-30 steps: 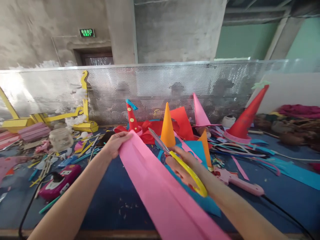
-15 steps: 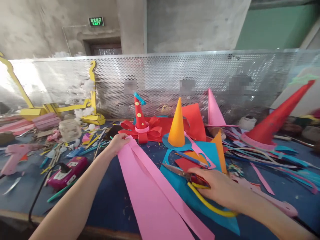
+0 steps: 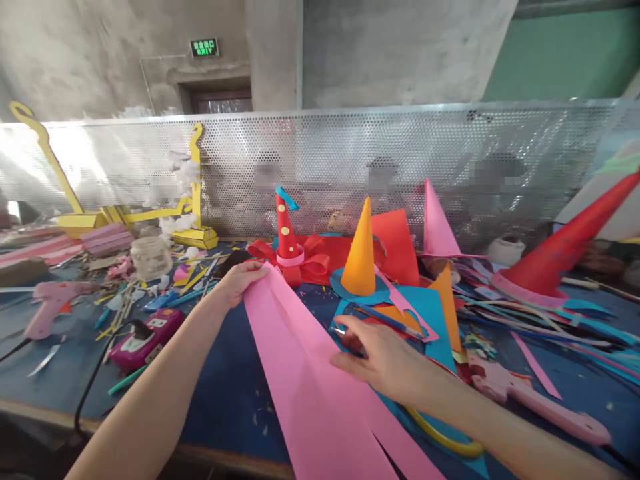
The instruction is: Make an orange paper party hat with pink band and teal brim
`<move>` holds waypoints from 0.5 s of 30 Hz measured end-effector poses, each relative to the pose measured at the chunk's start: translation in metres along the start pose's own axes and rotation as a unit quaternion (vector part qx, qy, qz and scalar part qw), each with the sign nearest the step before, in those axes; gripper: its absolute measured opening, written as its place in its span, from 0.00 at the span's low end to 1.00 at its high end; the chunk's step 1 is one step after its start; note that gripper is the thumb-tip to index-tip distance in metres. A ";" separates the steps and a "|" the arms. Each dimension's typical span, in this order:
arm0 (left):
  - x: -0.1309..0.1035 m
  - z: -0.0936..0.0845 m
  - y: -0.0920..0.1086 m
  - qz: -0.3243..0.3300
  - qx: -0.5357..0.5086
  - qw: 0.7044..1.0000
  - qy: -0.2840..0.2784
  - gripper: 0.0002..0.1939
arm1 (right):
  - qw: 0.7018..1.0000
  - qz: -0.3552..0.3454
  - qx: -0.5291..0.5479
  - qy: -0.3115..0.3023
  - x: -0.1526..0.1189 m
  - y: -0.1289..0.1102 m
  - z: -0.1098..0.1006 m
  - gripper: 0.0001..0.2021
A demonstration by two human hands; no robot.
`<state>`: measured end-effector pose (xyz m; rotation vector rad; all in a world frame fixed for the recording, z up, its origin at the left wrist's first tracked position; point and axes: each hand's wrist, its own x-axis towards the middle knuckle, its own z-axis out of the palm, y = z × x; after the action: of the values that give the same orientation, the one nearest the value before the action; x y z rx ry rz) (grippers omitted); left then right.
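Note:
My left hand (image 3: 243, 283) pinches the far end of a long pink craft sheet (image 3: 295, 373), which stretches down toward me. Along its right side, a dark slit near the bottom parts a strip from the rest. My right hand (image 3: 383, 353) is at the sheet's right edge, thumb and index finger apart and the thumb near the pink surface. A shiny metal tip (image 3: 340, 329), seemingly the scissors' blade, shows by the index finger; most of the scissors is hidden. A yellow curved handle (image 3: 447, 441) lies under my right forearm, over a blue sheet (image 3: 429, 313).
Behind stand an orange cone hat (image 3: 364, 257), a dotted red cone hat (image 3: 285, 233), a pink cone (image 3: 440, 227) and a large red cone (image 3: 555, 257). Pink glue guns (image 3: 540, 403) lie at both sides. A purple power strip (image 3: 147, 340) is at left. A perforated metal screen (image 3: 320, 147) backs the table.
My right hand has moved left to the pink sheet, and its fingers have spread from around the scissors. The strip and sheet have come closer together. The view has shifted slightly left.

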<state>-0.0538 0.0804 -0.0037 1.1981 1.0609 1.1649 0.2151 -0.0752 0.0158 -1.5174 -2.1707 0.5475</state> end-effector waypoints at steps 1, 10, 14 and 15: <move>-0.001 -0.001 0.001 -0.004 -0.012 1.000 -0.002 0.17 | 1.000 0.004 0.028 -0.012 0.005 -0.004 0.006 0.15; -0.005 -0.019 0.020 -0.038 -0.058 0.996 0.047 0.15 | 0.986 0.008 0.150 0.069 0.001 0.006 -0.050 0.14; 0.000 -0.033 0.024 -0.056 -0.058 0.988 0.134 0.12 | 0.962 0.028 0.249 0.110 -0.008 0.017 -0.077 0.15; 0.001 -0.034 0.023 -0.064 -0.054 0.985 0.149 0.11 | 0.960 0.032 0.256 0.111 -0.008 0.020 -0.080 0.15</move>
<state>-0.0897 0.0853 0.0161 0.8751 1.2625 1.3096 0.2769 -0.0708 0.0699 -1.2916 -1.6476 0.8397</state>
